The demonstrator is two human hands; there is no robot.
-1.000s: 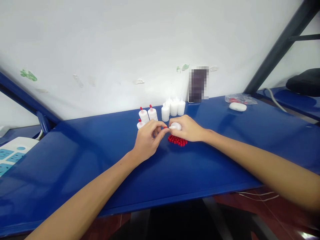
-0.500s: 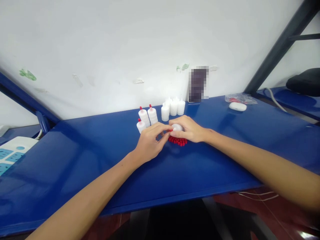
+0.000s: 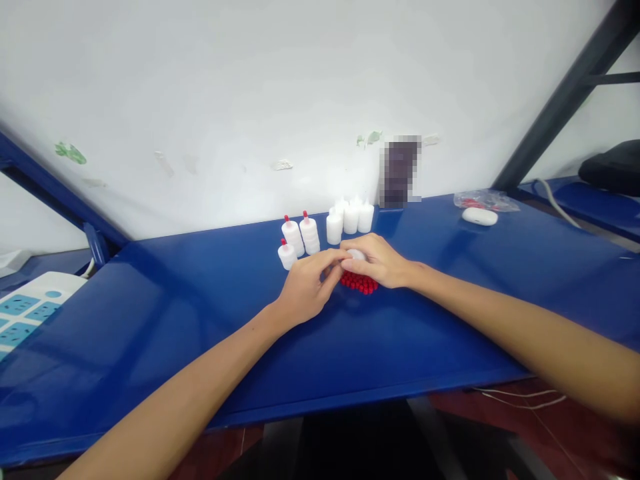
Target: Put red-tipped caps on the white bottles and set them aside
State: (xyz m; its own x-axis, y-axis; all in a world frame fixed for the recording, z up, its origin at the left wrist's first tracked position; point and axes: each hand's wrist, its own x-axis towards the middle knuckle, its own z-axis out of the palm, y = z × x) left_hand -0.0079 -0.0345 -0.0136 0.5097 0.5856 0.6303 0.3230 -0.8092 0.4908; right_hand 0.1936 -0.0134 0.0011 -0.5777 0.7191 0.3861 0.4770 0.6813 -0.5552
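Two bare hands meet over a glossy blue desk (image 3: 260, 380), the right hand (image 3: 379, 261) wrapped around a smooth white bottle (image 3: 356, 255), the left hand (image 3: 309, 287) bringing thumb and fingers to its near end. Whether those left fingertips grip anything cannot be told, as they hide what lies between them. The bottle sits within the right palm, just beside the left fingertips, only its pale rounded surface showing.

Just below the right hand, small red caps (image 3: 362, 284) form a tight cluster on the desk, too closely packed and partly covered to count. Beyond the left hand stand three white bottles with red tips (image 3: 310, 236), upright, their sides softly ribbed and their shoulders rounded. Nearer the middle, at least four plain white bottles (image 3: 351, 219) stand bunched close together, some overlapping.

Farther out, one dark rectangular object (image 3: 398, 173), blurred into blocks, stands upright near the matte white wall (image 3: 215, 80), whose paint shows scuffed patches. Toward the right lie one rounded white case (image 3: 480, 217) and one crinkled clear plastic bag (image 3: 500, 200) with red pieces inside. At far left, one white power strip (image 3: 70, 283) shows light-blue socket panels.
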